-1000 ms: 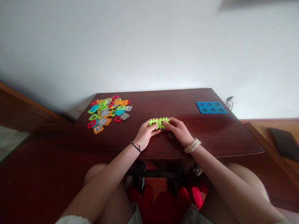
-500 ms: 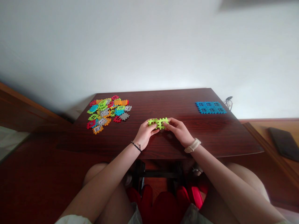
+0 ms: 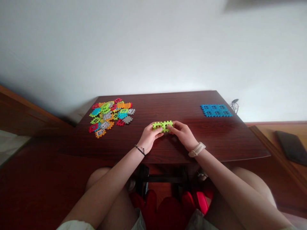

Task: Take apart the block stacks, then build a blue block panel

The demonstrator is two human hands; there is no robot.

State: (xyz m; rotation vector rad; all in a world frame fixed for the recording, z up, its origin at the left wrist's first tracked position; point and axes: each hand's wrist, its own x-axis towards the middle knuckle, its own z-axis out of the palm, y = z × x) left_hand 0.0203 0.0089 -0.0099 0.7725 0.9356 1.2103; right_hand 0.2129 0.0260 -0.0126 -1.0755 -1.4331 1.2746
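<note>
Two lime-green interlocking tiles with window-like openings meet edge to edge above the near middle of the table. My left hand [image 3: 150, 135] pinches the left green tile [image 3: 157, 124], thumb in front and fingers behind it. On the other side my right hand [image 3: 183, 134] grips the right green tile [image 3: 167, 126] between thumb and fingers. The toothed edges touch at the middle; whether they are fully locked cannot be made out. Fingertips behind the tiles are partly hidden.
A heap of mixed-colour interlocking tiles [image 3: 106, 115] lies on the left of the dark wooden table [image 3: 165, 105]. Toward the back right rests a blue panel of joined tiles [image 3: 216, 110]. A cable [image 3: 235, 103] shows past the right edge, and the wall [image 3: 153, 48] stands behind.
The left green tile has tilted slightly, so it now sits more in line with the right one. Both hands keep nearly the same place and grip.
</note>
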